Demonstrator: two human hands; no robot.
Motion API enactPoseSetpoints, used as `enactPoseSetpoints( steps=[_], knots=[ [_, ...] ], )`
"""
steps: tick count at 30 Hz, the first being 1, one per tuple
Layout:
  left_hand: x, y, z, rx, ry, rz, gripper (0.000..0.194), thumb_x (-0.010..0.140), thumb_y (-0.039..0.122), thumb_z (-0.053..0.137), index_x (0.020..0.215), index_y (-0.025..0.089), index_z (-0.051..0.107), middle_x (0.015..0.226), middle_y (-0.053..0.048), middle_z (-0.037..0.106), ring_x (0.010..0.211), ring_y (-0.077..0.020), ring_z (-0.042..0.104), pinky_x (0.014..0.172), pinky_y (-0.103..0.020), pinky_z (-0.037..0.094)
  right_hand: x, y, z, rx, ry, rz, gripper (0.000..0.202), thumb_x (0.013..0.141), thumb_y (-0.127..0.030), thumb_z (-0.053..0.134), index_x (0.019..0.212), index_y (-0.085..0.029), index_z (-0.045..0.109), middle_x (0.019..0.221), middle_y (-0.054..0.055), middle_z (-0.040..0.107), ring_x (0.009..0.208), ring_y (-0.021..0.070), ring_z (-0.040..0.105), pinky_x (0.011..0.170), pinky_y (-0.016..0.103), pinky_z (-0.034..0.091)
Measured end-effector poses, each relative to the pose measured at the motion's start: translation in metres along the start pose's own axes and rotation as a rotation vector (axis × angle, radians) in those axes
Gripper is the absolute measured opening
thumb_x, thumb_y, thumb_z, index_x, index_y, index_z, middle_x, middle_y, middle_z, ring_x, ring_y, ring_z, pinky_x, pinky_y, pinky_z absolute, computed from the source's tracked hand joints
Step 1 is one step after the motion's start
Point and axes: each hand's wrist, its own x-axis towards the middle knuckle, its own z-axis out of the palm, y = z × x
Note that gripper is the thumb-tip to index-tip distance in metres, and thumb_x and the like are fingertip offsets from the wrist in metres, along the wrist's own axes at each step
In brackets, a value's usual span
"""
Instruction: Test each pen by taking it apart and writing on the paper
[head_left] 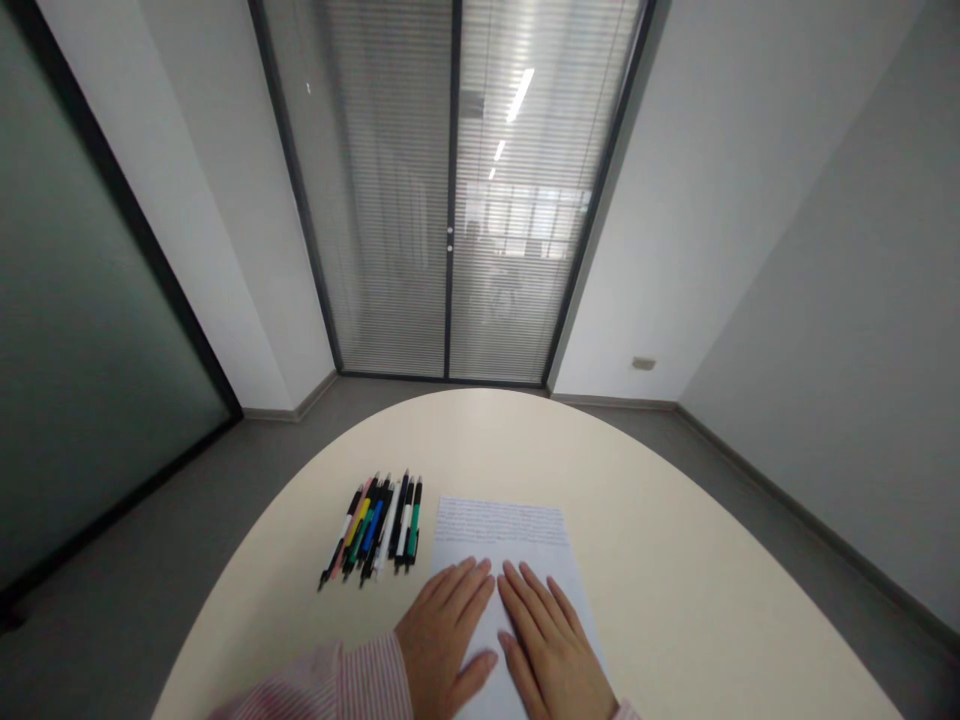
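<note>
A white sheet of paper (pixel 499 550) with lines of handwriting across its top part lies on the table in front of me. My left hand (pixel 448 630) rests flat on the sheet's left side, fingers stretched out and pointing away from me. On the right side, my right hand (pixel 551 640) lies flat too, its fingers extended. The fingertips of both hands nearly meet at the middle of the sheet. Neither hand holds anything. The lower part of the paper is hidden under the hands. Left of the sheet lies a row of several pens (pixel 379 525) in mixed colours, side by side.
The pale round-edged table (pixel 675 590) spreads around the paper. Beyond it stand glass doors (pixel 450 300) with blinds. White walls (pixel 750 200) rise at the right, and a dark-framed frosted panel (pixel 90 300) is at the left. A wall socket (pixel 643 363) sits low on the wall.
</note>
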Motion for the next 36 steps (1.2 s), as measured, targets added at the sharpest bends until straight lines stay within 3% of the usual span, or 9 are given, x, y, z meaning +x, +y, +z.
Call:
enactPoseSetpoints(
  steps=[5, 12, 18, 27, 36],
  knots=[
    [0.0005, 0.0001, -0.0007, 0.005, -0.010, 0.008, 0.051, 0.091, 0.033, 0.044, 0.137, 0.013, 0.039, 0.142, -0.011, 0.046, 0.130, -0.0280, 0.040, 0.103, -0.044, 0.039, 0.0004, 0.0012, -0.0011, -0.022, -0.025, -0.006, 0.047, 0.091, -0.025, 0.044, 0.135, -0.010, 0.045, 0.141, 0.009, 0.044, 0.125, 0.0286, 0.048, 0.093, 0.047, 0.050],
    [-0.0010, -0.0006, 0.0015, 0.027, -0.006, 0.015, 0.051, 0.091, 0.034, 0.043, 0.138, 0.011, 0.038, 0.142, -0.012, 0.046, 0.130, -0.0285, 0.040, 0.103, -0.044, 0.038, -0.0007, 0.0007, 0.0024, 0.046, 0.005, 0.015, 0.053, 0.091, -0.025, 0.045, 0.141, -0.013, 0.036, 0.142, 0.009, 0.044, 0.127, 0.0288, 0.046, 0.094, 0.048, 0.047],
    [-0.0011, -0.0019, 0.0024, 0.013, 0.002, 0.028, 0.051, 0.092, 0.034, 0.043, 0.137, 0.011, 0.039, 0.142, -0.012, 0.046, 0.131, -0.0283, 0.039, 0.103, -0.043, 0.039, 0.0001, -0.0005, -0.0010, -0.021, -0.004, -0.003, 0.047, 0.090, -0.025, 0.045, 0.135, -0.011, 0.045, 0.141, 0.008, 0.045, 0.125, 0.0273, 0.049, 0.094, 0.045, 0.047],
    [-0.0022, -0.0028, 0.0055, 0.023, -0.031, 0.011, 0.052, 0.091, 0.035, 0.043, 0.138, 0.013, 0.039, 0.143, -0.011, 0.045, 0.130, -0.0280, 0.039, 0.104, -0.043, 0.037, 0.0043, 0.0001, -0.0031, -0.098, 0.027, -0.031, 0.044, 0.089, -0.026, 0.046, 0.130, -0.010, 0.049, 0.137, 0.009, 0.050, 0.121, 0.0261, 0.053, 0.091, 0.043, 0.047],
    [-0.0012, -0.0033, 0.0062, 0.006, 0.007, 0.027, 0.050, 0.094, 0.038, 0.038, 0.138, 0.012, 0.038, 0.142, -0.012, 0.046, 0.130, -0.0284, 0.040, 0.103, -0.043, 0.036, 0.0049, 0.0025, -0.0020, -0.143, 0.076, -0.047, 0.044, 0.086, -0.026, 0.048, 0.127, -0.010, 0.052, 0.133, 0.008, 0.055, 0.116, 0.0244, 0.057, 0.088, 0.041, 0.048]
  ],
)
